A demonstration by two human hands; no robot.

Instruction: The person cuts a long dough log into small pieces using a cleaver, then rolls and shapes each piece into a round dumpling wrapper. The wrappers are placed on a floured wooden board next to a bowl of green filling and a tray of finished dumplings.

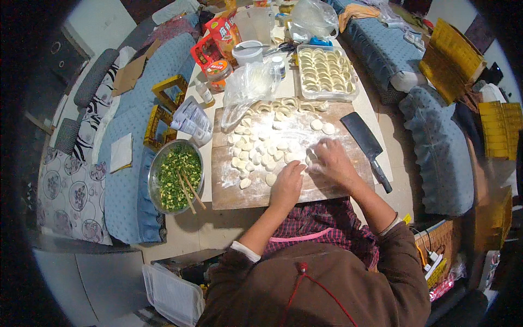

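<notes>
My left hand (288,184) rests at the near part of a floured wooden board (253,198), its fingertips by small dough pieces. Just to its right, my right hand (331,160) is bent over the board, with dough partly showing at its fingers; its exact hold is hidden. Many flattened dough pieces (261,151) lie left of my hands, and two dough rounds (322,126) lie beyond the right one. Folded dumplings (282,107) line the board's far edge. A steel bowl (152,180) of chopped green filling (173,171) with wooden chopsticks (188,192) stands at the left.
A cleaver (365,137) lies along the board's right edge. Behind the board are a clear plastic tray (327,96) of dumplings, a plastic bag (251,83), a jar (218,75) and a white tub (247,54). A standing pouch (192,120) is at the left, near the bowl. Blue-covered seats flank the table.
</notes>
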